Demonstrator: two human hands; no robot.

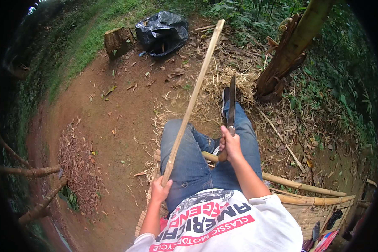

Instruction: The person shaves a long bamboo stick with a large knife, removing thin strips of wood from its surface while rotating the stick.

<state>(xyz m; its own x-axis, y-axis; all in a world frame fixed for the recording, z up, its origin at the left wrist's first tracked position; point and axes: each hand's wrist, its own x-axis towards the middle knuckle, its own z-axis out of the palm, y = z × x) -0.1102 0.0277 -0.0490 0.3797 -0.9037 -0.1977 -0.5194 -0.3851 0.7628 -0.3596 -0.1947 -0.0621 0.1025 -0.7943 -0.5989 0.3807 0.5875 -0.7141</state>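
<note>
My left hand (pixel 160 190) is closed round the lower end of a long split bamboo strip (pixel 194 98). The pale strip rises over my left thigh and leans to the right, its far end high above the ground. In my right hand (pixel 232 145) is a machete (pixel 232 101), gripped by its wooden handle above my right thigh. Its dark blade points away from me, apart from the strip and to the right of it. Part of the handle is hidden by my fingers.
I sit on a bamboo bench (pixel 315 200). Thin shavings (pixel 222 69) litter the soil round my feet. Farther off stand a leaning trunk (pixel 281 63), a stump (pixel 118 41) and a black plastic bag (pixel 163 33). Branches (pixel 33 171) jut in at the left.
</note>
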